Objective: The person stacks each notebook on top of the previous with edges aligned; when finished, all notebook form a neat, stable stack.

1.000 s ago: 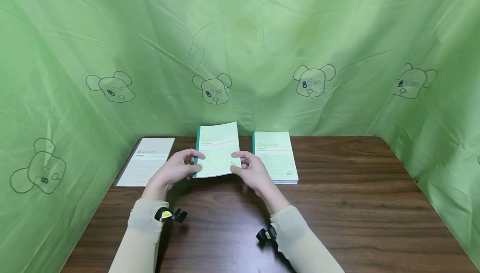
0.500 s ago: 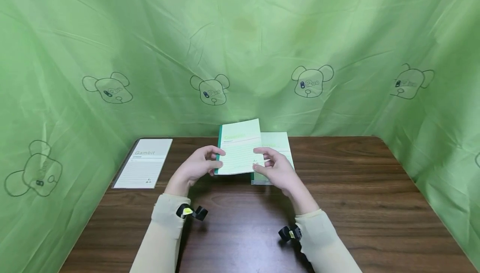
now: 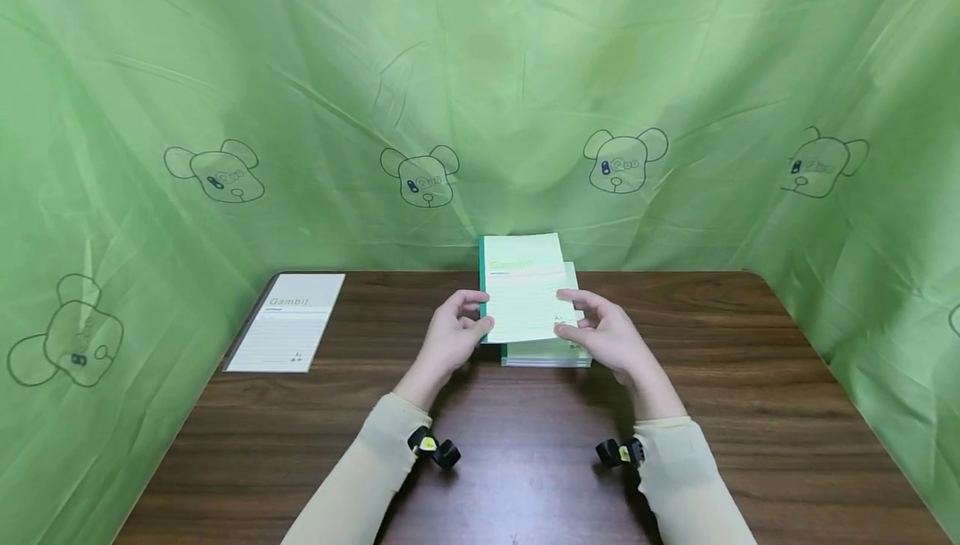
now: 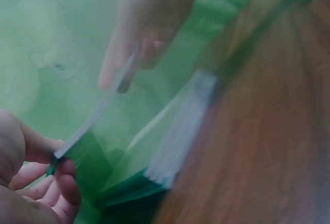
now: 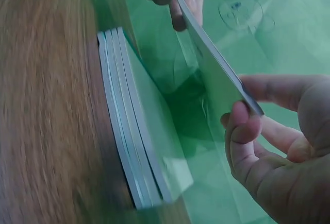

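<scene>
A pale green notebook (image 3: 523,291) with a darker green spine is held up between both hands. My left hand (image 3: 452,337) pinches its spine side near the lower left corner, thumb on the cover. My right hand (image 3: 611,337) pinches the opposite edge near the lower right corner. Below the held notebook lies a stack of several notebooks (image 3: 546,355), mostly covered by it in the head view. In the right wrist view a gap shows between the stack (image 5: 136,126) and the raised notebook (image 5: 216,54), which sags slightly between the hands.
A white notebook (image 3: 287,324) with a dark spine lies alone at the left of the brown wooden table (image 3: 712,387). Green curtains (image 3: 480,95) printed with bear faces hang behind the table and along both sides.
Both hands have carried the notebook to the right, from between the white notebook and the stack to above the stack. The white notebook and the stack stay put.
</scene>
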Action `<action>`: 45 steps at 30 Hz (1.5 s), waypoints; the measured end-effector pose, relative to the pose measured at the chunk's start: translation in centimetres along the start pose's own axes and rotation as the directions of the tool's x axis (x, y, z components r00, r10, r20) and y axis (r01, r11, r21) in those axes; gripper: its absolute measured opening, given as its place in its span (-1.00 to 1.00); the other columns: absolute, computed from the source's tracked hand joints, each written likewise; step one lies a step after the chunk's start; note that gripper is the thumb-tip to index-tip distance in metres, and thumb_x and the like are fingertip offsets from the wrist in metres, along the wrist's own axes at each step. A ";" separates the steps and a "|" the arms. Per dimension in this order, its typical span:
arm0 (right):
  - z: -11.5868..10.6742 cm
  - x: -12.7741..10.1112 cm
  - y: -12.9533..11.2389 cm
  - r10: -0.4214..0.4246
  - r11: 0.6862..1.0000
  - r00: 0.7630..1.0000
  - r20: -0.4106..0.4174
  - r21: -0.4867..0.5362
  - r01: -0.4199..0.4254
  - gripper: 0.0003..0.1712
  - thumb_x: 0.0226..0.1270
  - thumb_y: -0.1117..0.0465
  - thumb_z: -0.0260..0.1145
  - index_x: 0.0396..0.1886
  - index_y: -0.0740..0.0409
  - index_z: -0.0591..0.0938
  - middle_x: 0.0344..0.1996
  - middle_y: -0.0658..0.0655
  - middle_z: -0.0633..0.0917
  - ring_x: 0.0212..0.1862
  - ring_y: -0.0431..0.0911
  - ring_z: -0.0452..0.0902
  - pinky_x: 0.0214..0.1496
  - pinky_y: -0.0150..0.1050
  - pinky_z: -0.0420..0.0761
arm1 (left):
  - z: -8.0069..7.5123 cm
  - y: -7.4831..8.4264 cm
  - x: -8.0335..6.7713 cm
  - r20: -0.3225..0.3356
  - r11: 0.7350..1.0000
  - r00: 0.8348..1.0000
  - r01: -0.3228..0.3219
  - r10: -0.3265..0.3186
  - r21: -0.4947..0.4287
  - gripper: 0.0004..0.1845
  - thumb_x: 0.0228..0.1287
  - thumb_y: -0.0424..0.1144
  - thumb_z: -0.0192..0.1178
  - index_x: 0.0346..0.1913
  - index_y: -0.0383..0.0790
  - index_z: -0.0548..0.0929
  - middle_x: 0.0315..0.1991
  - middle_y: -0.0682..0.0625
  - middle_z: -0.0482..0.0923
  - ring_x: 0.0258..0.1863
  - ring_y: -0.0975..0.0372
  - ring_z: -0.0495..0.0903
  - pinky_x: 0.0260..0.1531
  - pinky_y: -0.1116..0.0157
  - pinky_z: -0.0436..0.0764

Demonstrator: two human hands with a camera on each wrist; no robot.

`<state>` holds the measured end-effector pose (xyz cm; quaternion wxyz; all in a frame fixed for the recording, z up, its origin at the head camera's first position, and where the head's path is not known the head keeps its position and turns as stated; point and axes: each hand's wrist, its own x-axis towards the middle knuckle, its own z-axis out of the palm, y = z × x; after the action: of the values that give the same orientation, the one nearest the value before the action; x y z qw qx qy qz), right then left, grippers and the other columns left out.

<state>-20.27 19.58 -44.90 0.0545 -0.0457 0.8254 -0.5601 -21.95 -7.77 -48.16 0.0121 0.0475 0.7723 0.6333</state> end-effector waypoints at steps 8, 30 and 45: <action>-1.8 0.1 1.2 0.045 0.998 0.997 0.057 0.045 -0.047 -0.16 0.36 0.24 0.61 0.59 0.11 0.52 0.50 0.36 0.46 -0.24 -0.06 0.60 0.02 -0.25 0.58 | 1.8 -1.2 -0.2 0.012 0.996 0.997 -0.079 0.078 0.040 -0.59 0.52 -0.35 0.37 0.37 -0.17 0.67 0.24 -0.27 0.60 -0.44 0.27 0.50 -0.44 0.34 0.53; -3.2 0.9 4.1 0.061 0.995 0.995 0.085 0.070 -0.067 -0.34 0.43 0.29 0.54 0.48 0.31 0.60 0.37 0.43 0.62 -0.27 -0.13 0.68 -0.12 -0.18 0.67 | 2.8 -2.5 0.0 0.072 0.992 0.997 -0.038 0.030 0.119 -0.45 0.43 -0.43 0.29 0.46 -0.19 0.63 0.08 -0.17 0.67 -0.42 0.26 0.56 -0.46 0.35 0.52; -2.9 1.2 4.7 0.070 0.997 0.995 0.068 -0.034 -0.068 -0.31 0.41 0.19 0.59 0.48 0.22 0.61 0.39 0.40 0.61 -0.14 -0.03 0.71 0.14 -0.10 0.61 | 2.8 -2.7 0.1 0.050 0.955 0.997 -0.073 0.061 0.287 -0.44 0.40 -0.36 0.37 0.46 -0.20 0.65 0.38 -0.09 0.60 -0.29 0.29 0.61 -0.22 0.28 0.62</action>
<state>-21.93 23.88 -48.28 0.1015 -0.0372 0.8330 -0.5427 -21.95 -5.51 -51.35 -0.0010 0.0877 0.8539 0.5130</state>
